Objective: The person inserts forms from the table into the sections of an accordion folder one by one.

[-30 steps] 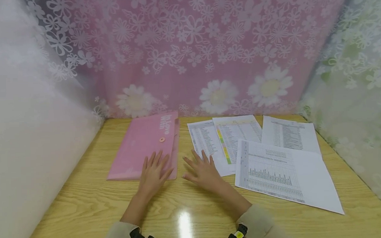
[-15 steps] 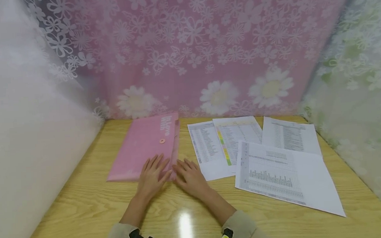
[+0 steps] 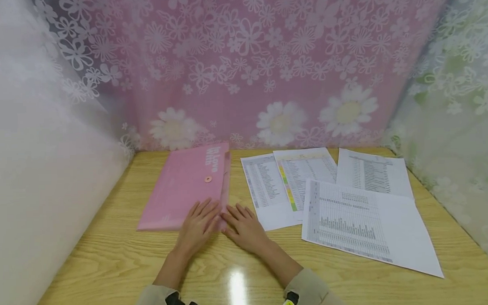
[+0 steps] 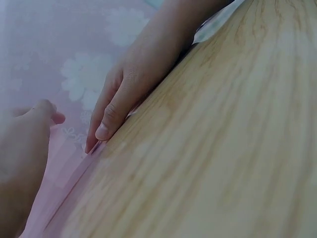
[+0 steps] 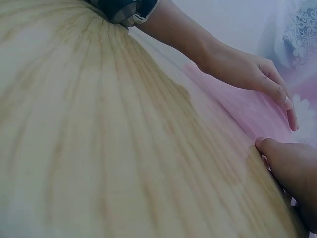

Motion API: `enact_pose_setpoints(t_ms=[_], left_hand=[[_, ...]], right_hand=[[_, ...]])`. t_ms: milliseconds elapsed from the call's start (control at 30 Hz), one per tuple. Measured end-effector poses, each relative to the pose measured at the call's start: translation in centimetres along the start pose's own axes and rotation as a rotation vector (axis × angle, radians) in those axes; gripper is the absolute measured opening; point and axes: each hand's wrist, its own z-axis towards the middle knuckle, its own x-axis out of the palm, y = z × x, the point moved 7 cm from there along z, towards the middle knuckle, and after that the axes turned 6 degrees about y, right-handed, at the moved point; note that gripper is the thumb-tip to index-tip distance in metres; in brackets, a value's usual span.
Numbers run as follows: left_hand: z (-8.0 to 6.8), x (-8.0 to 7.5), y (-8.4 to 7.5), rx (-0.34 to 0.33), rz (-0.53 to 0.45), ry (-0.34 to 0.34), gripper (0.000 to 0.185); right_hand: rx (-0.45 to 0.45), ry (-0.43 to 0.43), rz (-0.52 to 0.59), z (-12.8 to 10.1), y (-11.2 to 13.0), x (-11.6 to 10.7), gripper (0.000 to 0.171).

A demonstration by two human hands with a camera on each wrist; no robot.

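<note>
The near right corner of the translucent pink plastic folder [image 3: 189,190], lying on the glossy wood-grain worktop [image 3: 110,265], is hidden under the flat, released left hand [image 3: 199,226] and right hand [image 3: 243,228]; whether it is pinched cannot be told.

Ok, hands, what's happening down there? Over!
Left hand flat on pink folder. Right hand touching its near corner. Folder snapped shut. Printed sheets alongside, clear.

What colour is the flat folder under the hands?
Pink plastic folder with a round button clasp; the head view shows it best.

The printed sheets [image 3: 351,216] carry text too small to read, perhaps tables.
</note>
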Motion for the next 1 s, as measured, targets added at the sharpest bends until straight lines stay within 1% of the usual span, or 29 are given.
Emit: enact_pose_setpoints(t_ms=[200,333,467,633,700,900,1000], left_hand=[[0.0,-0.1,0.0,0.012,-0.046,-0.036,0.032],[0.1,-0.2,0.1,-0.005,-0.080,-0.043,0.028],[0.1,-0.2,0.3,-0.032,-0.102,-0.036,0.023],[0.2,-0.4,0.3,-0.026,-0.110,-0.056,0.037],[0.3,-0.5,0.3,-0.015,-0.113,-0.064,0.039],[0.5,-0.9,0.3,-0.004,-0.129,-0.084,0.042],[0.6,-1.8,0.3,0.010,-0.156,-0.132,0.038]], right_hand=[[0.000,0.005,-0.008,0.0,-0.1,0.2,0.048],[-0.001,0.008,-0.007,0.0,-0.1,0.4,0.048],[-0.011,-0.001,-0.010,0.0,-0.1,0.4,0.047],[-0.015,0.003,-0.010,0.1,-0.1,0.3,0.045],[-0.013,0.010,-0.010,0.1,-0.1,0.3,0.045],[0.001,0.037,-0.022,0.1,-0.1,0.6,0.046],[0.013,0.032,-0.028,0.1,-0.1,0.5,0.047]])
